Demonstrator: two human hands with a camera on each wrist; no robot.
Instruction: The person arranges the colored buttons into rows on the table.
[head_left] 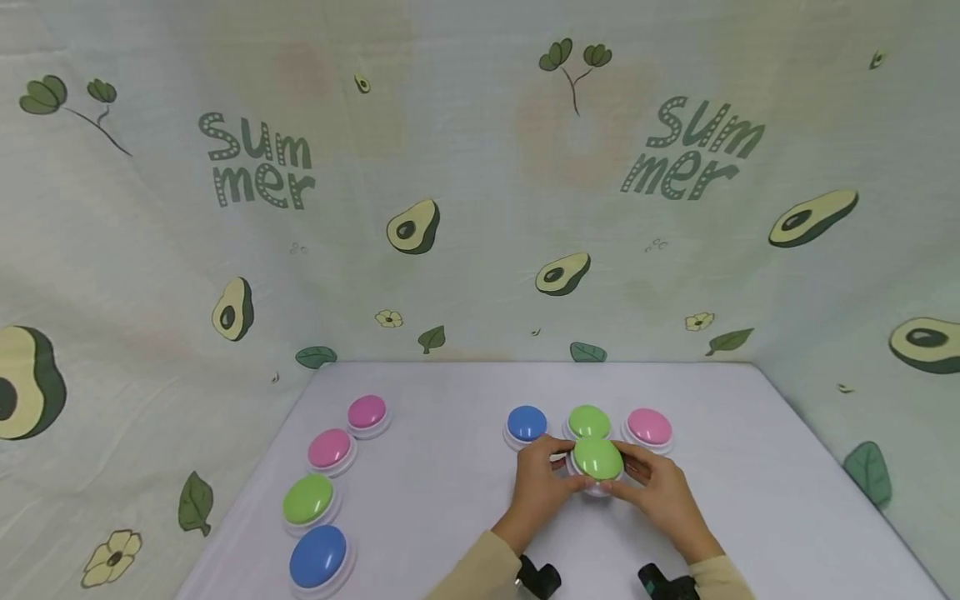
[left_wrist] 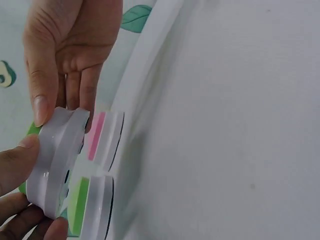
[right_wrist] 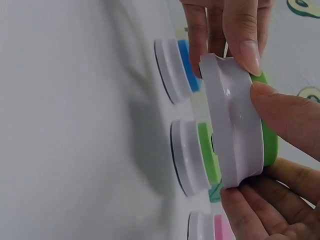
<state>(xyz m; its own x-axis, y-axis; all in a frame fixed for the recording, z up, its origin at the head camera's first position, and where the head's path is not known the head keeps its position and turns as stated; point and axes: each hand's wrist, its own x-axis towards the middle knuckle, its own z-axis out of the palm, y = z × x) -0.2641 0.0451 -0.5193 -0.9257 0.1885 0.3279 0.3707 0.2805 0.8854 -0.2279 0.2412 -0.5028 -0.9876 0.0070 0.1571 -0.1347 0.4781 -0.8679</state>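
Observation:
Both hands hold one green-topped push button (head_left: 597,458) with a white base, lifted above the white table (head_left: 450,500). My left hand (head_left: 538,485) grips its left rim between thumb and fingers. On the opposite rim my right hand (head_left: 663,492) has its thumb and fingers too. In the left wrist view, the white base (left_wrist: 57,160) shows tilted on edge, its underside partly visible. Just behind the held button stand a blue button (head_left: 527,422), another green button (head_left: 588,421) and a pink button (head_left: 650,426) in a row.
Along the table's left side runs a line of buttons: a far pink button (head_left: 367,412), a nearer pink button (head_left: 330,448), a green button (head_left: 308,498) and a blue button (head_left: 318,557). A cloth (head_left: 480,167) printed with avocados hangs behind the table.

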